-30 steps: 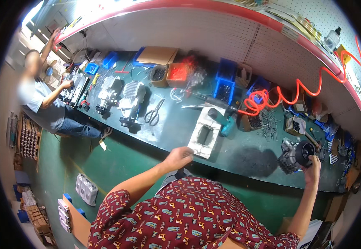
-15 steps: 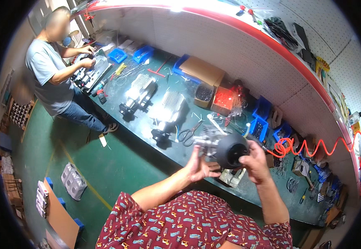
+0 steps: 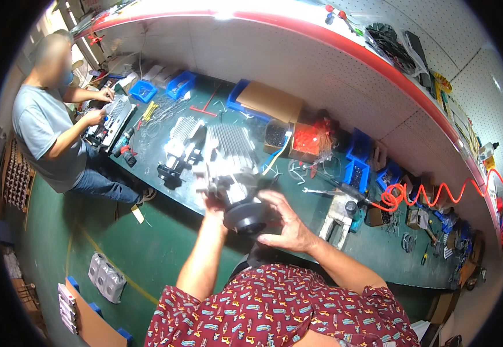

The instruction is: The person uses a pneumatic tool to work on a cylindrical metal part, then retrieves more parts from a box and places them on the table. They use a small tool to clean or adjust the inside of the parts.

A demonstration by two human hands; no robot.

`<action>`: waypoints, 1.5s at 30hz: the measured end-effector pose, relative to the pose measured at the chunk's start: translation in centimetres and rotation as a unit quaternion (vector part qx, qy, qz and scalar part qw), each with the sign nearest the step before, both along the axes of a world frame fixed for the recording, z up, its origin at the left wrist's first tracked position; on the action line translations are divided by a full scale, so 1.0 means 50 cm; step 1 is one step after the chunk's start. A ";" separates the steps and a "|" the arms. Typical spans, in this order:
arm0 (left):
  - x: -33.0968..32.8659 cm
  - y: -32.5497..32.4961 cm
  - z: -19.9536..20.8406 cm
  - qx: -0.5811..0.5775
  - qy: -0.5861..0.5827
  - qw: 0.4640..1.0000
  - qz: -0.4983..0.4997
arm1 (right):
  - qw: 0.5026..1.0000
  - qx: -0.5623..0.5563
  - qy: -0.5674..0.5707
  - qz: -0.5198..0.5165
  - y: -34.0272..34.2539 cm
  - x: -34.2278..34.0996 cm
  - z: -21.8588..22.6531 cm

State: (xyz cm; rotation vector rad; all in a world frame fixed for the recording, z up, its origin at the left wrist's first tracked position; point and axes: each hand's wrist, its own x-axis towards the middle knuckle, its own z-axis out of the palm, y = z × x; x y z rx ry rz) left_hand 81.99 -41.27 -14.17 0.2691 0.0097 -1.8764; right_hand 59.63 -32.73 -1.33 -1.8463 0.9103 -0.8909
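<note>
lifted leftward since half a second ago, motor sits gripped between left hand and right hand above bench.

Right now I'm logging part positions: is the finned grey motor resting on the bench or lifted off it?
Lifted. The finned grey motor is blurred, held between the left hand and right hand, above the green bench.

At the left of the frame a person in a grey shirt sits at the long green workbench. A cardboard box lies near the top centre. A red coiled hose hangs at the right, blue bins beside it.
</note>
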 end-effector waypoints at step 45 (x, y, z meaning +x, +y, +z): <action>0.053 -0.236 0.027 -0.166 -0.899 0.405 0.036 | 0.928 0.280 0.098 -0.225 0.313 -0.501 -0.282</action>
